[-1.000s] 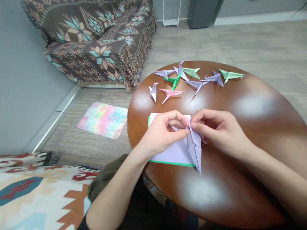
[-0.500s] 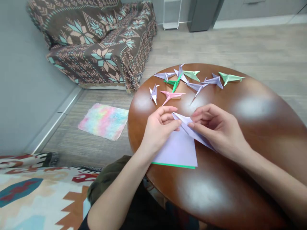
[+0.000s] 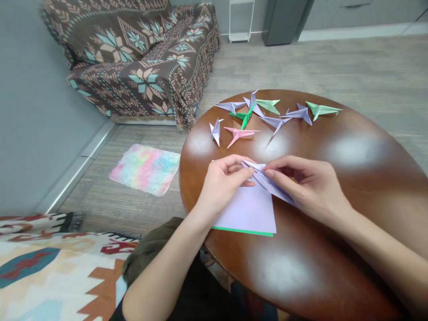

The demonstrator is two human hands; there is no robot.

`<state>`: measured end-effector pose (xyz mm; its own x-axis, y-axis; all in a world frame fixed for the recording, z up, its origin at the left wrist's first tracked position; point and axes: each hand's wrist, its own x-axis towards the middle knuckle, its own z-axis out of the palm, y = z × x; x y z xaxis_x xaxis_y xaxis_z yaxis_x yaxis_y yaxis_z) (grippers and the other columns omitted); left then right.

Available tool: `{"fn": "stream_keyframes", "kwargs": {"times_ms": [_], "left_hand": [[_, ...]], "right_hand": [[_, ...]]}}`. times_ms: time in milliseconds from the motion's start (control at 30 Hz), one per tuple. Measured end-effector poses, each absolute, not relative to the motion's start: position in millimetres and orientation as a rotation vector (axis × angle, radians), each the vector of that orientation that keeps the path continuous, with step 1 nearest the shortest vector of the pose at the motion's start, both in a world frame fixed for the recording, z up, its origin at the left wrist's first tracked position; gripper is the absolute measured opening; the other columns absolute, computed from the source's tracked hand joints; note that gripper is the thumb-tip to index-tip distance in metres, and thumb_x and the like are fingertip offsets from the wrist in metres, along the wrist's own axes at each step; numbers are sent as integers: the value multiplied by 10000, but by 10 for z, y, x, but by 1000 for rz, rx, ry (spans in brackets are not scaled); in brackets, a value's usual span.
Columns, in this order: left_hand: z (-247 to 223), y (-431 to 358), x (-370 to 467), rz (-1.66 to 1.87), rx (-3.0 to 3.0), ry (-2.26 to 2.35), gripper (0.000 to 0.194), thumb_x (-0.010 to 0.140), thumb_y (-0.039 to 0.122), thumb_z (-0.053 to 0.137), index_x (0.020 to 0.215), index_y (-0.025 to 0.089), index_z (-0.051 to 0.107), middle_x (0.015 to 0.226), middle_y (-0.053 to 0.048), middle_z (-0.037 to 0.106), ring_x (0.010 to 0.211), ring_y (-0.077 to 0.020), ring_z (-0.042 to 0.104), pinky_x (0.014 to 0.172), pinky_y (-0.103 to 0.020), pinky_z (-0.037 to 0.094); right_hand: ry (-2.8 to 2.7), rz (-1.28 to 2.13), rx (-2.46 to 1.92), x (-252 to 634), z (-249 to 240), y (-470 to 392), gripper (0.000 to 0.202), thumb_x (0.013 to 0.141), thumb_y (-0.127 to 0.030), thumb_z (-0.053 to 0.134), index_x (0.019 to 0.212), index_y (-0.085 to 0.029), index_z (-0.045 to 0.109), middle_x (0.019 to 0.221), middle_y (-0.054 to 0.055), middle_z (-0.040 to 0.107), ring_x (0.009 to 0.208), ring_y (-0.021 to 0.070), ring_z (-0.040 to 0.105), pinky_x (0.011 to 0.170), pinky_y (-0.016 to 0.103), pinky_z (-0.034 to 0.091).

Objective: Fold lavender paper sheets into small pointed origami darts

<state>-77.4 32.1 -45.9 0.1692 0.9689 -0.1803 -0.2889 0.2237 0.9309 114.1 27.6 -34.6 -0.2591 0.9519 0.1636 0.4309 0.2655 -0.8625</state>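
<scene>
A partly folded sheet of lavender origami paper [image 3: 272, 186] is held between both hands, tilted down to the right. My left hand [image 3: 224, 180] pinches its upper left end between thumb and fingers. My right hand [image 3: 306, 185] grips the upper edge, thumb on the near side and fingertips behind the fold. Below my left hand lies a stack of square paper [image 3: 249, 211], lavender on top with a green edge showing underneath. Part of the stack is hidden by the left hand and forearm.
Several folded paper cranes sit at the table's far side, including a pink one [image 3: 239, 134], a dark green one [image 3: 244, 117] and a pale green one [image 3: 321, 110]. The round brown table [image 3: 334, 249] is glossy. Beyond are a covered sofa [image 3: 143, 67] and a pastel mat [image 3: 145, 169].
My right hand's fingers have come down and closed onto the paper's upper edge. The folded piece looks narrower, its upper flap pressed down. My left hand has lowered slightly.
</scene>
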Motion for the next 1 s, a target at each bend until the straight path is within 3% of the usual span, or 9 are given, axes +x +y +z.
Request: {"fn": "stream_keyframes", "kwargs": {"times_ms": [233, 367, 833, 1000], "left_hand": [[-480, 318, -737, 1117, 830, 958, 202, 690, 242, 877, 822, 130, 773, 768, -22, 761, 725, -109, 708, 754, -217, 607], [-469, 301, -715, 1101, 829, 942, 203, 690, 255, 885, 803, 129, 773, 765, -26, 765, 723, -116, 719, 808, -247, 616], [-432, 265, -703, 1104, 911, 919, 162, 755, 293, 843, 751, 140, 791, 741, -21, 759, 687, -125, 720, 792, -271, 650], [-405, 241, -678, 1102, 927, 915, 103, 793, 243, 805, 787, 140, 810, 771, -25, 774, 727, -123, 735, 807, -247, 644]], "right_hand": [[-2028, 554, -1168, 1171, -370, 296, 73, 949, -200, 635, 926, -195, 704, 845, 51, 767, 718, 190, 714, 639, 290, 522], [-2120, 371, -1118, 1180, -395, 310, 43, 952, -212, 631, 933, -210, 670, 850, 62, 764, 725, 211, 724, 644, 314, 530], [-2115, 447, -1134, 1170, -434, 289, 46, 968, -202, 600, 943, -234, 577, 809, 33, 721, 650, 172, 672, 613, 290, 526], [-2148, 350, -974, 1160, -403, 306, 93, 957, -146, 590, 978, -236, 596, 983, 88, 712, 837, 210, 682, 692, 324, 544]]}}
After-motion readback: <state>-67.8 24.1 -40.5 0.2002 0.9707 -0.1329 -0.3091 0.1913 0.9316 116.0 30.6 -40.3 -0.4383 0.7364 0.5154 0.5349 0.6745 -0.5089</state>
